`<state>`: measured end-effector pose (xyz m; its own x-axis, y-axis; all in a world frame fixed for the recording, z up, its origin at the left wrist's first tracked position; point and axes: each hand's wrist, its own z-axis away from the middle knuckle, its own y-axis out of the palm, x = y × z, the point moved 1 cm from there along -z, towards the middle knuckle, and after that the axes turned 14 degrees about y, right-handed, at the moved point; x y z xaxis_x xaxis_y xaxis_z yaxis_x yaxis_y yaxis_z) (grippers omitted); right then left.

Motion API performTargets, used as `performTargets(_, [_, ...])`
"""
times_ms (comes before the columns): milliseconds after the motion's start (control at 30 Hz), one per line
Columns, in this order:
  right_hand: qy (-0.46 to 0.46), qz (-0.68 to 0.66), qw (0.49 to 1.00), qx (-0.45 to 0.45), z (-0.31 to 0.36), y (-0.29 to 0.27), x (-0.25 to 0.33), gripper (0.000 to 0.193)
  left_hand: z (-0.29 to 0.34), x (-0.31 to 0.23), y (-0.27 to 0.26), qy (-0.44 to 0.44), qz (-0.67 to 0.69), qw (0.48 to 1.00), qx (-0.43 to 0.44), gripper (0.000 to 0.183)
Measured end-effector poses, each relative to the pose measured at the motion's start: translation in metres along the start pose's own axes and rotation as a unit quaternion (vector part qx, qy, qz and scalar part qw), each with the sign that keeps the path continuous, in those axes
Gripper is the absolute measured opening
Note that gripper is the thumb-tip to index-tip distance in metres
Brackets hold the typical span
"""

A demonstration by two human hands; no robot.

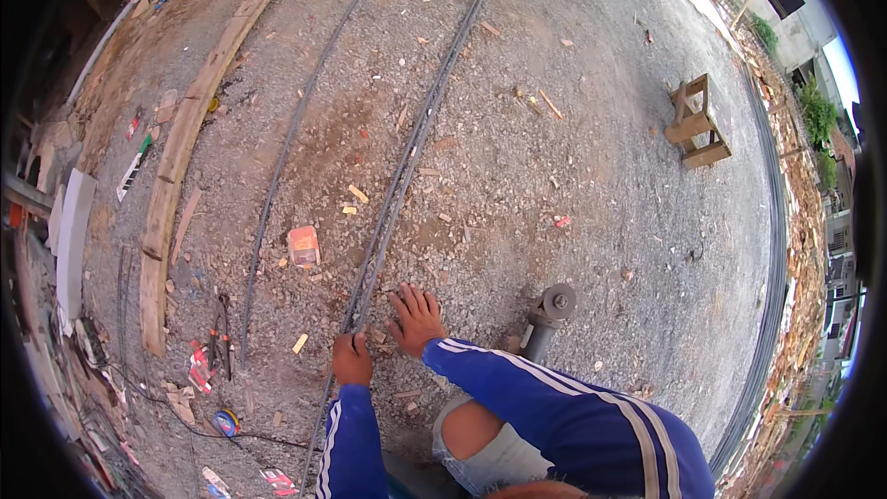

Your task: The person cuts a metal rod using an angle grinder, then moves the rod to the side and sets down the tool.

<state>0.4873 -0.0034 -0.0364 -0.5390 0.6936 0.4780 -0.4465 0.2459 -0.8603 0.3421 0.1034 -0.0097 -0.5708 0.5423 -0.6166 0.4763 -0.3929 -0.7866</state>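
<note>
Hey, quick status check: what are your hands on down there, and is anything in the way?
Left hand gripping rebar bundle. Right hand spread flat on gravel beside it. Angle grinder lying just right; wood scraps scattered around.

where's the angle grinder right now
In the head view, the angle grinder lies on the gravel ground at lower centre, just right of the right hand and its blue sleeve, apart from the steel bars.

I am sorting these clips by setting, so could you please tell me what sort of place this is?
Most likely an outdoor construction yard. The gravel ground is strewn with wood scraps, long steel bars lie across it beside a timber plank, and an angle grinder rests near the right hand.
</note>
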Motion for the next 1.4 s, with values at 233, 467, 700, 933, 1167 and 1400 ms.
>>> performTargets(233, [0.017, 0.040, 0.998, 0.037, -0.002, -0.004, 0.002, 0.061, -0.010, 0.002, 0.005, -0.025, -0.049, 0.998, 0.003, 0.028])
performTargets(467, [0.025, 0.050, 0.997, 0.057, -0.002, -0.003, 0.002, 0.061, -0.023, 0.002, 0.000, -0.058, -0.056, 0.992, 0.099, 0.028])
performTargets(700, [-0.004, 0.029, 1.000, 0.002, -0.003, -0.003, 0.002, 0.061, -0.025, 0.001, -0.006, -0.107, 0.035, 0.992, 0.060, 0.027])
performTargets(933, [0.005, 0.039, 0.999, 0.018, -0.002, -0.008, 0.005, 0.061, -0.022, -0.003, 0.001, -0.050, -0.034, 0.996, 0.064, 0.024])
performTargets(1167, [0.009, 0.032, 0.999, 0.010, -0.002, 0.001, 0.001, 0.061, -0.029, -0.001, 0.006, -0.012, -0.133, 0.985, 0.113, 0.025])
performTargets(1400, [0.004, 0.031, 1.000, 0.000, -0.003, -0.008, 0.008, 0.061, -0.032, -0.004, -0.001, -0.022, -0.069, 0.995, 0.070, 0.024])
